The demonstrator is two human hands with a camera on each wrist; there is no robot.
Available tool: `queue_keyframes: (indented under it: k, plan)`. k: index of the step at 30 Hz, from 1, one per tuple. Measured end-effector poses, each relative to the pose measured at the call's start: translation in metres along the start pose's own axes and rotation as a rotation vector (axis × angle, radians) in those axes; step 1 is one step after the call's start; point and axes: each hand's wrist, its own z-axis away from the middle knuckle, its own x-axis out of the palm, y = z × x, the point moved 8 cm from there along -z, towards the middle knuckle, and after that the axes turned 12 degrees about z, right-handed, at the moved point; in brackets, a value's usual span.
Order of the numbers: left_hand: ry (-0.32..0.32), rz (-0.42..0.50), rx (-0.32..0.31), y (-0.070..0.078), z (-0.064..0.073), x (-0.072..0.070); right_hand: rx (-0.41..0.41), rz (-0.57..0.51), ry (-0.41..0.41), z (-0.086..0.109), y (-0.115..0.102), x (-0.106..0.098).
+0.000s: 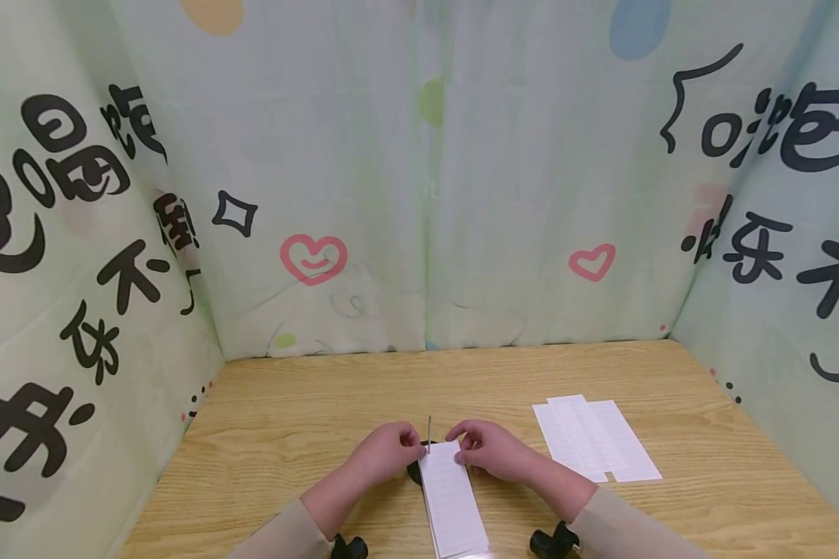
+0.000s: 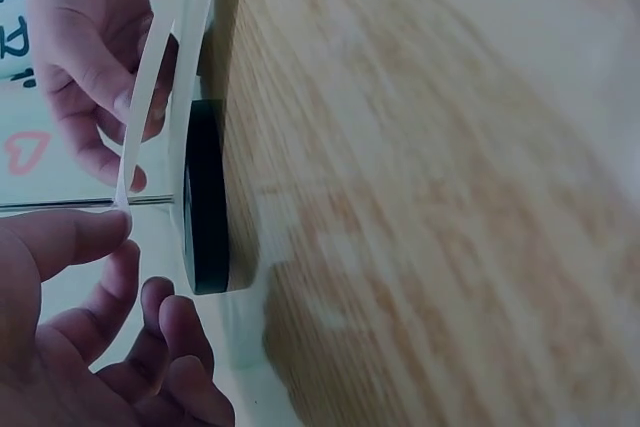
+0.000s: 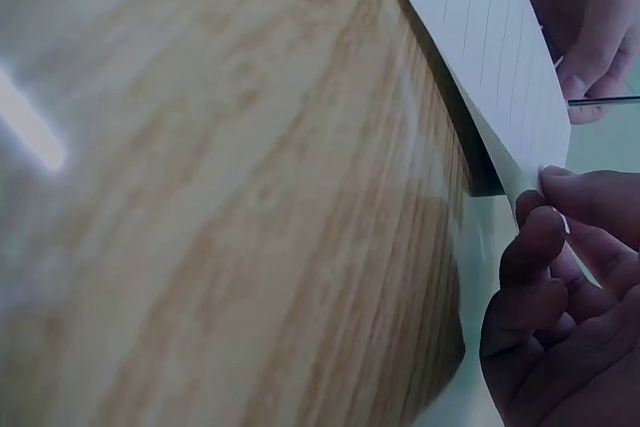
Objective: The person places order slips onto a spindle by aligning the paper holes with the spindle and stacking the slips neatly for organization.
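Observation:
An upright metal spike (image 1: 429, 429) rises from a round black base (image 2: 206, 217) on the table. A narrow lined paper slip (image 1: 453, 501) extends from the spike toward the table's front edge. My left hand (image 1: 390, 449) pinches its far left corner beside the spike between thumb and finger. On the far right corner, my right hand (image 1: 495, 452) pinches the slip between thumb and fingers. In the left wrist view, the spike (image 2: 60, 206) passes at the held slip's end, and this slip (image 2: 150, 72) bows above more paper (image 2: 188, 72) lying lower, over the base.
Several overlapping white paper slips (image 1: 594, 441) lie on the wooden table (image 1: 308, 404) to the right. Printed curtains (image 1: 363, 178) enclose the table at the back and both sides. Black wrist cameras (image 1: 555, 541) sit on both wrists near the front edge.

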Motion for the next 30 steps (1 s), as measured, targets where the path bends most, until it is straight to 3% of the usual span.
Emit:
queue_keyframes:
  k: [30]
  plan:
    - [-0.031, -0.2, -0.018, -0.0041, -0.007, 0.007, 0.0, 0.155, 0.006, -0.0005, -0.0015, 0.0045]
